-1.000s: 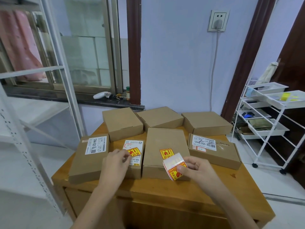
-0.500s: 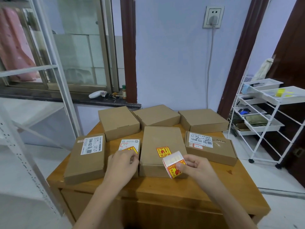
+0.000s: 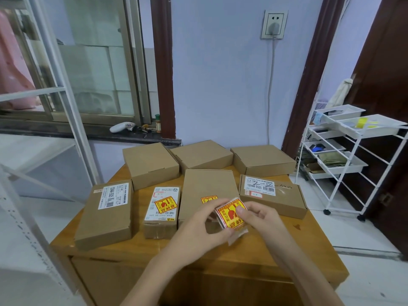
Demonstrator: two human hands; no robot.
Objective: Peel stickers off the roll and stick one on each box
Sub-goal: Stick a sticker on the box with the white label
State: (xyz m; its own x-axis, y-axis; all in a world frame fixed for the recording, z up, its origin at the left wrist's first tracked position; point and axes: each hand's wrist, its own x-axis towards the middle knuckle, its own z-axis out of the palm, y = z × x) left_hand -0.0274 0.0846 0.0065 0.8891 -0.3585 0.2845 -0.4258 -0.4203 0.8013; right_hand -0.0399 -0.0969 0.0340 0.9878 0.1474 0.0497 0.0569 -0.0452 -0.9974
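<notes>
The wall (image 3: 220, 74) is pale purple, with a white socket (image 3: 274, 24) and a plugged-in cord. A window (image 3: 88, 62) is on the left. A white cart (image 3: 344, 151) stands right, beside a dark door (image 3: 393, 107). The table (image 3: 298, 250) is brown wood.

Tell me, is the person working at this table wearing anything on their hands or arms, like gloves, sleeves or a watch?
No. Both the left hand and the right hand are bare, with no gloves. No rings, watch or bracelet show on the fingers and wrists that can be seen. Both forearms are uncovered right down to the bottom edge of the picture, so no sleeve comes into view. The fingernails look short and unpainted.
</notes>
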